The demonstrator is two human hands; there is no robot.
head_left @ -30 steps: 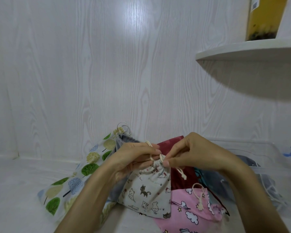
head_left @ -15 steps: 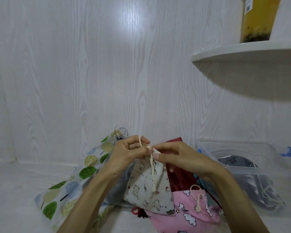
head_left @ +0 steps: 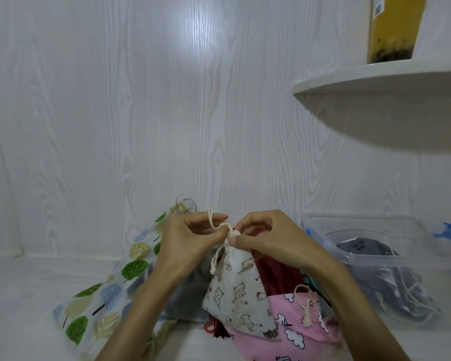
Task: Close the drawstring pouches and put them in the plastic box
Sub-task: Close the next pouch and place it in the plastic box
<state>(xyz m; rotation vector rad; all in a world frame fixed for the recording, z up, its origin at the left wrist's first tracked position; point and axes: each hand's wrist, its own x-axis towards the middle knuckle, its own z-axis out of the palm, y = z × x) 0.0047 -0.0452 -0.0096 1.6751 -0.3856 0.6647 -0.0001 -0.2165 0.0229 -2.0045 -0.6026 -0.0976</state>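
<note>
Cat-print pouch (head_left: 238,295), of soft pale cotton and cinched to a cone, is held up at its gathered neck, where the cream cord (head_left: 215,225) is pinched by the left hand (head_left: 186,239) and the puckered mouth by the right hand (head_left: 267,237). Compared with half a second ago, the cord is looped over the left fingers rather than hanging down the front. It hangs over a pink cloud-print pouch (head_left: 292,332), a tree-print pouch (head_left: 99,300) and dark red fabric (head_left: 279,280), left of the clear plastic box (head_left: 375,259).

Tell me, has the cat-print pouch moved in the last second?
Yes. The cat-print pouch has been lifted, its gathered neck now higher against the tree-print pouch beside it, held up by both hands.
</note>
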